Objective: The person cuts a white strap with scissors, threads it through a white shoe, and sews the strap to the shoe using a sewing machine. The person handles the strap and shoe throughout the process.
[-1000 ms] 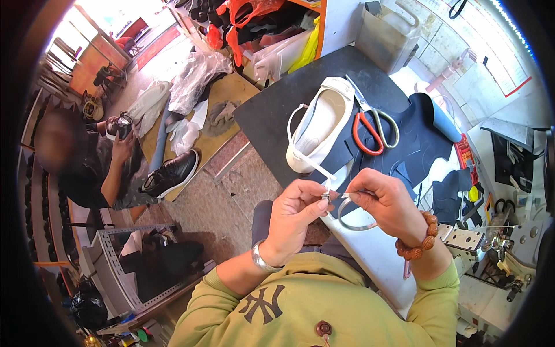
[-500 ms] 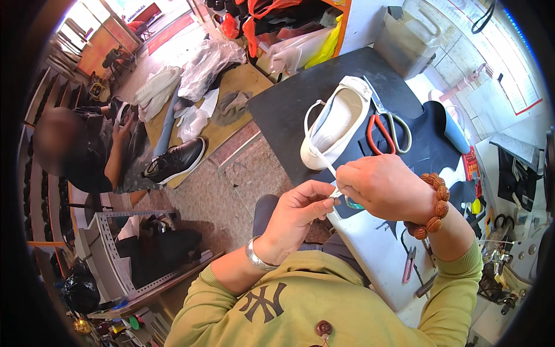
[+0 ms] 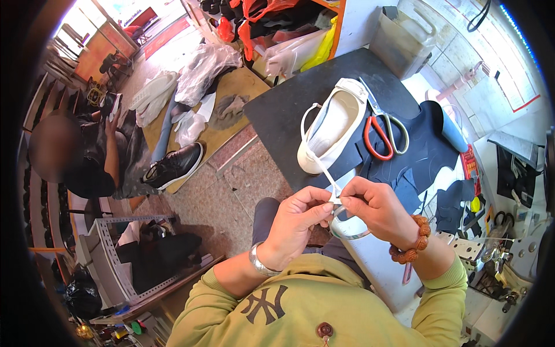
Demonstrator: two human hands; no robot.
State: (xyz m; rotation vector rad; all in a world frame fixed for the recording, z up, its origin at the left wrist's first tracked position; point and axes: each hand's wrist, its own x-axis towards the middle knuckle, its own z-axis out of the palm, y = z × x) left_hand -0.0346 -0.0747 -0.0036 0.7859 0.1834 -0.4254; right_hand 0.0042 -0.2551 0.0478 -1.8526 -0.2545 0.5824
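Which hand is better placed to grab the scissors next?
Right, probably. The right hand sits on the same side as the red-handled scissors, closer than the left hand. Both hands pinch the white strap now.

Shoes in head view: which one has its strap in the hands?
The white shoe on the dark mat; its strap runs to both hands. The black shoe lies apart on the floor.

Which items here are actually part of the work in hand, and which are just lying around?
In use: left hand and right hand pinching the white strap of the white shoe.
Lying about: red-handled scissors, black shoe, dark fabric pieces.
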